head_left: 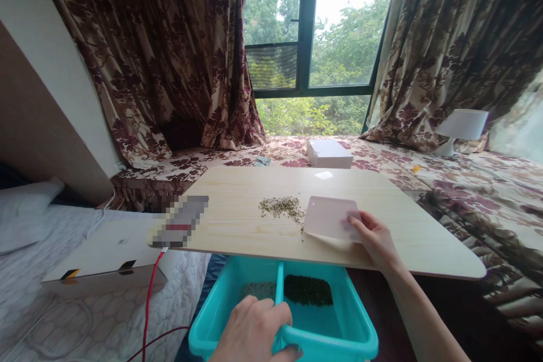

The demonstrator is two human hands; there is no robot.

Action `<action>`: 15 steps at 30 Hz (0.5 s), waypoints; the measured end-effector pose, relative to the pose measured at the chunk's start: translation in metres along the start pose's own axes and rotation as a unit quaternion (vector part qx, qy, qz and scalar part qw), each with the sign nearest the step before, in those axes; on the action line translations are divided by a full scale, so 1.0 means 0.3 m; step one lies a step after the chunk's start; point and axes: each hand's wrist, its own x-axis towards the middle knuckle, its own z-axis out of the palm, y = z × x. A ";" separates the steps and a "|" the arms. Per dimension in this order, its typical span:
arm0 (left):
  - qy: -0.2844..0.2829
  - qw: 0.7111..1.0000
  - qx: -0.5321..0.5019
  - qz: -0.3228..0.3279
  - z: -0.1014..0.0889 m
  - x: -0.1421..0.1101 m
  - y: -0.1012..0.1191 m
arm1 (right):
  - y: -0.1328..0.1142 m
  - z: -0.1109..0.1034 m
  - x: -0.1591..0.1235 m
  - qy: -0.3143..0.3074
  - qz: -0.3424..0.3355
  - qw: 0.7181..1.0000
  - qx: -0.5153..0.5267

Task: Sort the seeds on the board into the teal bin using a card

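My right hand (pixel 375 237) pinches a thin, pale translucent plastic scraper (pixel 328 218) by its right side, tilted above the wooden tabletop (pixel 237 186). Just left of the scraper's edge lies a scattered patch of small greenish-brown beans or seeds (pixel 280 206). Below the table's near edge, my left hand (pixel 257 328) is closed around the front of the divider of a turquoise two-part bin (pixel 360 322). Dark green grains (pixel 307 289) lie in the bin's right compartment. The left compartment holds a thin spread of paler grains (pixel 259 289), partly hidden by my left hand.
A blurred-out flat device (pixel 182 223) with a red cable (pixel 148 294) lies at the table's left end. A white carton (pixel 106 254) rests on the bed at left. Behind the table are a white box (pixel 330 153) and a lamp (pixel 462 124).
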 end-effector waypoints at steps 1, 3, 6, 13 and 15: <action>-0.001 1.000 -0.002 -0.002 -0.001 0.000 0.001 | 0.000 -0.001 0.000 -0.007 -0.001 1.000 -0.006; -0.004 1.000 -0.007 -0.005 -0.003 -0.001 0.002 | 0.000 -0.002 0.000 -0.017 -0.009 1.000 -0.016; -0.013 1.000 -0.012 -0.005 -0.005 0.001 0.002 | -0.003 0.000 0.000 -0.024 -0.019 0.999 -0.013; -0.018 1.000 -0.017 -0.015 -0.008 0.006 0.001 | -0.018 0.007 -0.008 -0.093 -0.016 0.995 -0.017; -0.017 1.000 -0.018 -0.014 -0.006 0.006 -0.001 | -0.017 0.003 -0.011 -0.121 0.001 0.993 -0.012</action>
